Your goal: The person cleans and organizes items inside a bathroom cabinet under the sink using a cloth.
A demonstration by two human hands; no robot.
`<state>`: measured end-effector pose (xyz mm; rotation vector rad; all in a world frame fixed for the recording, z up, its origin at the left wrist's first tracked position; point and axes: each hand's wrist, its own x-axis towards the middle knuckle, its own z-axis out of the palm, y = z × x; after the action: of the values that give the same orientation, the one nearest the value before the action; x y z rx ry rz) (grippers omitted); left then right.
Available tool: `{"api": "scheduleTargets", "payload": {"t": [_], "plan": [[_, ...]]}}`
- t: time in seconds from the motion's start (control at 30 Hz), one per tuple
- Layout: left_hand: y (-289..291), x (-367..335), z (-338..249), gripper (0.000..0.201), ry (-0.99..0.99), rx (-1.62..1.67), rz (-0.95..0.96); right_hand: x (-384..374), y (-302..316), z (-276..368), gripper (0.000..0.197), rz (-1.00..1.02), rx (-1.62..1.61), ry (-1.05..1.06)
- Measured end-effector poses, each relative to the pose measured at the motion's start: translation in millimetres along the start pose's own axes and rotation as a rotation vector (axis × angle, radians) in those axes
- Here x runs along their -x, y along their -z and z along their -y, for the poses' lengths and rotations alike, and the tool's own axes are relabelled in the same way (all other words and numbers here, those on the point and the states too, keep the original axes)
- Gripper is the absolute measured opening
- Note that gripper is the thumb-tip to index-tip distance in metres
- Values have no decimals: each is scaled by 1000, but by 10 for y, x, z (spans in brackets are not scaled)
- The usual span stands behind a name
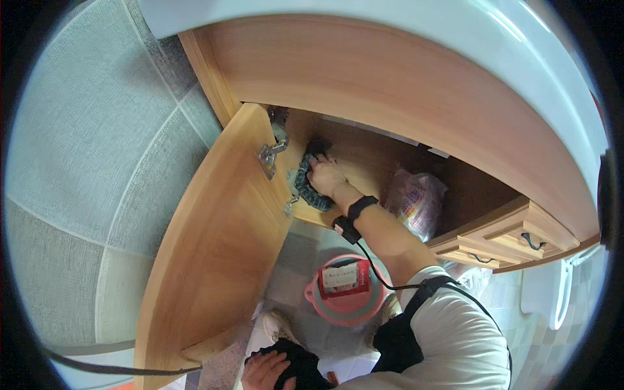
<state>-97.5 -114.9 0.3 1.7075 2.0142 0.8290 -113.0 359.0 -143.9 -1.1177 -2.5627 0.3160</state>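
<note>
My right hand (326, 177) reaches into the cabinet beneath the basin, fingers pressed into a curved, dark grey-blue mottled bundle (304, 184) that looks like cloth. The bundle lies along the cabinet floor just inside the hinged side, and its far end is dark and hard to make out. My fingertips are partly hidden in it. At the bottom of the view my left hand (265, 372) lies on black fabric (298, 363), which seems to be over my knee, with its fingers apart.
The wooden cabinet door (218, 260) stands wide on the left, near a tiled wall. A clear plastic bag (417, 201) with colourful packages sits inside the cabinet. Below, a red and white box (344, 278) rests on a pink and grey tub (343, 316). Drawers (513, 242) are to the right.
</note>
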Motion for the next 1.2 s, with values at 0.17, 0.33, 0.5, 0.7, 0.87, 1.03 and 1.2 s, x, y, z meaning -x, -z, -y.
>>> {"api": "scheduleTargets", "payload": {"t": [0.17, 0.33, 0.5, 0.7, 0.87, 1.03, 1.2], "plan": [[46, -26, -11, 33, -4, 0, -2, -207, -5, 72, 47, 440, 171, -43], [45, -45, 31, 33, -32, 5, -24, -257, 176, 263, 40, 401, 197, -3], [13, -44, 30, 34, -45, -5, 8, -121, 174, 54, 34, 328, 185, -141], [35, 44, 72, 35, -52, 16, -52, 129, 217, -204, 37, 290, 90, -200], [5, -8, 67, 35, -50, 20, -19, -31, -126, -205, 41, 174, 16, 92], [23, -17, 32, 34, -24, 14, -14, -252, -49, 28, 48, 378, 166, -72], [12, -63, 13, 33, -46, 25, -16, -210, 115, -51, 52, 430, 155, -10]]}}
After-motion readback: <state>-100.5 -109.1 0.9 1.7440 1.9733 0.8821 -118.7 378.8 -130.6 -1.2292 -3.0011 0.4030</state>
